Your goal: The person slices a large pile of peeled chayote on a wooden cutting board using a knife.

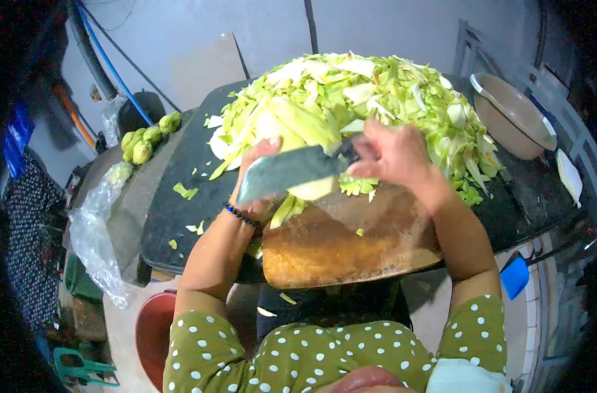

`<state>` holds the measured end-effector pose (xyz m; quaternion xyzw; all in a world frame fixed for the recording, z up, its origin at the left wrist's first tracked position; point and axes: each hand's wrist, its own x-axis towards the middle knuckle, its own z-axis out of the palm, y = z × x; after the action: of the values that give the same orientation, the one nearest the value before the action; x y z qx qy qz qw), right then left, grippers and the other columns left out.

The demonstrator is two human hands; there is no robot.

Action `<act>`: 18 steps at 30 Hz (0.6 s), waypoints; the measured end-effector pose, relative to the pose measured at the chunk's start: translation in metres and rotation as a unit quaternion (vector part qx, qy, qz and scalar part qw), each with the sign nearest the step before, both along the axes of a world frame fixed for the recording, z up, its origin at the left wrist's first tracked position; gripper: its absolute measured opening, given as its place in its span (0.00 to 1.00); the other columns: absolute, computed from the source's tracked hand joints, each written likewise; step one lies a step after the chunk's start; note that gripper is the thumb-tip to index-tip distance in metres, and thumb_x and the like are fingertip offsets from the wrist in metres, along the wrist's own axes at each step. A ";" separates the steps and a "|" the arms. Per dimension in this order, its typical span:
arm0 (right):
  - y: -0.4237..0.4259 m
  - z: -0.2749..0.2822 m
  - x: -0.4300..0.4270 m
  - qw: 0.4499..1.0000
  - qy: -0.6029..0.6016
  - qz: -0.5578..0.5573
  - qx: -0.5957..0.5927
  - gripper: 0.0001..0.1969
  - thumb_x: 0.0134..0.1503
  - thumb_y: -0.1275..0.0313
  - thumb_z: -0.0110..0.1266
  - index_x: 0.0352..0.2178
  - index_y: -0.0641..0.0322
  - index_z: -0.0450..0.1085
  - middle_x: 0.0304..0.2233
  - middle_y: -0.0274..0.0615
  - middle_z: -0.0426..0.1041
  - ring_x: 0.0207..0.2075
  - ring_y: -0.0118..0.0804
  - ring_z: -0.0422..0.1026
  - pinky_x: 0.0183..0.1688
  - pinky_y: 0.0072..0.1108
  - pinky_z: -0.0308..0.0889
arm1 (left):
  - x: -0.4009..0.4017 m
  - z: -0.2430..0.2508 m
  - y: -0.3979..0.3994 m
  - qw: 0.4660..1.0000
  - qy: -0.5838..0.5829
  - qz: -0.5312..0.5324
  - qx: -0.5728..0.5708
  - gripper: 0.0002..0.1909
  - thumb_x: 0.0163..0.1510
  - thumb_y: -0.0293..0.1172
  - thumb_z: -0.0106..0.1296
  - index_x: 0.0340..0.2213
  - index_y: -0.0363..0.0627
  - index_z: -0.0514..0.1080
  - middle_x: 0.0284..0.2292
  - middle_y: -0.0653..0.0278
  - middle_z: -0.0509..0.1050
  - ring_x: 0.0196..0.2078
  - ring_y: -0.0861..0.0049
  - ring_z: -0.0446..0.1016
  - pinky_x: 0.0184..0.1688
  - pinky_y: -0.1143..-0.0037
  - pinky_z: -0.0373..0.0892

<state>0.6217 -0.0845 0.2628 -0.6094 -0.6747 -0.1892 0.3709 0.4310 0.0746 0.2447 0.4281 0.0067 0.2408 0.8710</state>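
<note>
My right hand grips the dark handle of a cleaver, whose broad blade points left across the middle of the view. Behind the blade my left hand holds a large pale green vegetable, its cut face showing below the blade. Part of the left hand is hidden by the cleaver. Both hands are above a wooden cutting board at the table's near edge. A tall heap of sliced pale green vegetable rises just beyond the hands, and a few strips touch the board.
The black table bears loose scraps at left. A beige plastic basin stands at right. Several green chayote-like vegetables and a clear plastic bag lie on a side surface. A red bucket is on the floor.
</note>
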 end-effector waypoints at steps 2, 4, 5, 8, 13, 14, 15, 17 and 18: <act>0.001 0.003 0.000 1.000 0.005 -0.018 -0.007 0.33 0.36 0.35 0.50 0.17 0.58 0.63 0.12 0.36 0.67 0.15 0.39 0.70 0.19 0.28 0.65 | 0.001 -0.011 0.026 0.999 -0.016 -0.024 -0.034 0.30 0.44 0.33 0.51 0.49 0.35 0.59 0.44 0.50 0.67 0.46 0.61 0.68 0.50 0.66 0.64; 0.001 0.001 -0.006 0.999 -0.006 -0.033 -0.006 0.33 0.36 0.35 0.50 0.17 0.58 0.63 0.12 0.36 0.67 0.15 0.38 0.70 0.20 0.28 0.66 | 0.002 -0.005 0.016 0.998 -0.033 -0.039 -0.042 0.28 0.45 0.33 0.51 0.48 0.34 0.59 0.44 0.49 0.67 0.46 0.61 0.68 0.50 0.65 0.64; -0.001 0.002 -0.011 1.000 -0.005 -0.027 -0.007 0.33 0.36 0.35 0.51 0.17 0.58 0.63 0.12 0.36 0.67 0.15 0.38 0.70 0.20 0.28 0.66 | 0.003 -0.002 0.010 0.996 -0.050 -0.052 -0.050 0.27 0.46 0.32 0.50 0.47 0.34 0.60 0.44 0.48 0.67 0.46 0.60 0.68 0.49 0.64 0.65; 0.001 0.001 0.000 1.000 -0.002 -0.003 0.016 0.33 0.37 0.35 0.49 0.16 0.59 0.60 0.11 0.35 0.65 0.14 0.37 0.68 0.18 0.26 0.63 | 0.007 0.008 -0.007 0.992 -0.094 -0.073 -0.050 0.22 0.48 0.29 0.46 0.45 0.32 0.61 0.43 0.47 0.68 0.45 0.59 0.69 0.49 0.63 0.65; 0.006 -0.003 0.003 0.999 0.048 0.004 0.016 0.34 0.38 0.34 0.47 0.15 0.59 0.57 0.10 0.35 0.63 0.14 0.38 0.67 0.18 0.25 0.62 | 0.010 -0.015 0.013 0.984 -0.073 -0.019 -0.162 0.16 0.50 0.26 0.45 0.42 0.31 0.64 0.40 0.48 0.70 0.42 0.62 0.70 0.48 0.64 0.66; 0.006 -0.002 0.000 0.999 0.048 0.001 0.014 0.34 0.38 0.34 0.47 0.15 0.59 0.57 0.10 0.36 0.63 0.14 0.38 0.68 0.18 0.25 0.62 | 0.009 -0.019 0.018 0.984 -0.056 -0.012 -0.169 0.16 0.51 0.26 0.45 0.41 0.32 0.65 0.39 0.48 0.70 0.42 0.62 0.70 0.47 0.64 0.66; 0.006 -0.003 0.001 0.999 0.049 0.001 0.015 0.34 0.38 0.34 0.47 0.15 0.59 0.57 0.10 0.36 0.63 0.14 0.38 0.68 0.18 0.25 0.62 | 0.009 -0.020 0.020 0.984 -0.040 -0.007 -0.176 0.15 0.51 0.26 0.45 0.41 0.32 0.65 0.39 0.48 0.71 0.42 0.62 0.70 0.47 0.64 0.66; 0.007 -0.005 0.001 0.999 0.026 -0.029 0.004 0.34 0.38 0.34 0.47 0.15 0.58 0.58 0.10 0.36 0.64 0.14 0.39 0.68 0.18 0.26 0.62 | 0.009 -0.024 0.020 0.984 -0.042 -0.009 -0.173 0.16 0.50 0.27 0.46 0.41 0.33 0.65 0.39 0.48 0.71 0.42 0.62 0.70 0.47 0.64 0.66; 0.006 -0.006 0.000 0.999 0.025 -0.031 0.004 0.34 0.38 0.34 0.47 0.15 0.58 0.58 0.10 0.36 0.64 0.14 0.39 0.68 0.18 0.26 0.62 | 0.012 -0.025 0.018 0.984 -0.046 -0.015 -0.173 0.16 0.50 0.28 0.47 0.41 0.33 0.65 0.40 0.48 0.70 0.42 0.63 0.70 0.47 0.64 0.67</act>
<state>0.6217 -0.0781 0.2571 -0.6329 -0.6452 -0.1886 0.3841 0.4432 0.0928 0.2192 0.2597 0.0017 0.2424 0.9348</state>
